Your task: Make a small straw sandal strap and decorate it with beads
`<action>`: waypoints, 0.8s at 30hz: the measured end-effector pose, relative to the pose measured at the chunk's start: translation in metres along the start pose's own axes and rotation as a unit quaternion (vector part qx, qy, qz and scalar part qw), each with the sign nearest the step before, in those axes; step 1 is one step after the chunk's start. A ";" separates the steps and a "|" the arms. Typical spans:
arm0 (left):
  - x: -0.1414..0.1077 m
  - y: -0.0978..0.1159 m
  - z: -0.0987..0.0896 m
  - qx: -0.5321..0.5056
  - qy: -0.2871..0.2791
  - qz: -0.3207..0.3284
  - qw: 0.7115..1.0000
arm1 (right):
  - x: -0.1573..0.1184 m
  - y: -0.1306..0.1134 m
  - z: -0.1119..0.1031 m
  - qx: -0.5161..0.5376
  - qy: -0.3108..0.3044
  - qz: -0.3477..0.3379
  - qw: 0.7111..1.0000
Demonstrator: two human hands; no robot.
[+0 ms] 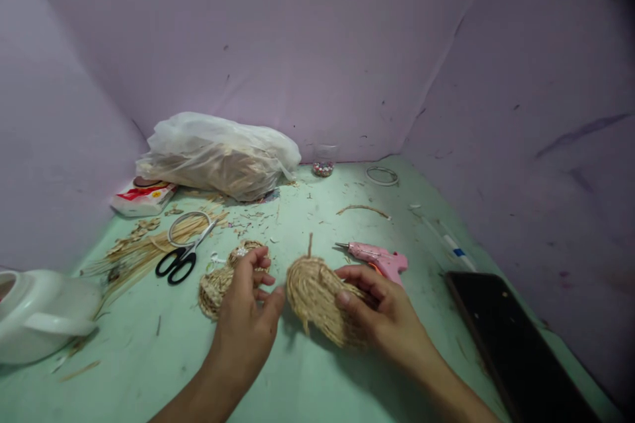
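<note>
My right hand (380,309) is closed on an oval woven straw piece (317,294), thumb on its face and fingers behind. The piece is tilted above the table, with a short strand sticking up from its top and a loose end at its lower left. My left hand (254,294) is beside it, apart from it, its fingers loosely bent and spread with nothing between them. Behind the left hand a second woven straw piece (212,291) with a small white trim lies on the table, partly hidden. A pink glue gun (374,256) lies just beyond my right hand.
Black-handled scissors (182,258), a white ring (191,215) and straw strands (133,263) lie left. Farther back are a plastic bag (218,155), a jar of beads (323,168) and another ring (381,176). A white pitcher (49,307) and a black phone (510,337) flank the hands.
</note>
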State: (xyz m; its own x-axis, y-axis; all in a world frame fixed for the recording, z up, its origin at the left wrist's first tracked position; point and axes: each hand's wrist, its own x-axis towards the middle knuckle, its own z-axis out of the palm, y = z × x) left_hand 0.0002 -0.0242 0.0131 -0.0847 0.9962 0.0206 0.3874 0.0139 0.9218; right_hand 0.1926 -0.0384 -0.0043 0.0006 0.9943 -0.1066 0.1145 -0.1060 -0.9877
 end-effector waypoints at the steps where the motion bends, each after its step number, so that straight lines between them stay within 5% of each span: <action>1: -0.003 0.000 0.001 0.021 0.008 0.027 0.999 | -0.001 0.001 0.002 -0.013 0.050 -0.012 0.999; 4: -0.013 0.004 0.007 0.013 -0.048 0.058 0.997 | -0.008 -0.001 0.012 -0.043 0.132 -0.032 0.990; 8: -0.022 0.008 0.017 -0.126 -0.189 -0.071 0.971 | -0.023 -0.009 0.029 -0.003 0.050 -0.019 0.999; 13: -0.019 0.004 0.017 -0.221 -0.142 -0.116 0.958 | -0.037 -0.006 0.037 0.035 -0.074 -0.041 0.996; 20: -0.010 -0.003 0.011 -0.264 -0.160 -0.164 0.937 | -0.046 0.001 0.023 -0.051 -0.083 -0.075 0.992; 22: -0.008 -0.005 0.012 -0.256 -0.165 -0.207 0.930 | -0.042 -0.007 0.012 -0.076 -0.039 -0.048 0.995; 24: -0.006 -0.006 0.014 -0.239 -0.187 -0.236 0.923 | -0.035 -0.014 -0.001 -0.086 0.094 -0.033 0.991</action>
State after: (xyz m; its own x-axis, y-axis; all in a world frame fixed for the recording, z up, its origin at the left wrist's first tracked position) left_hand 0.0110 -0.0290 0.0021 0.2177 0.8503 -0.4791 -0.0693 0.5031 0.8614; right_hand 0.1919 -0.0718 0.0131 0.1709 0.9853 -0.0039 0.2885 -0.0539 -0.9560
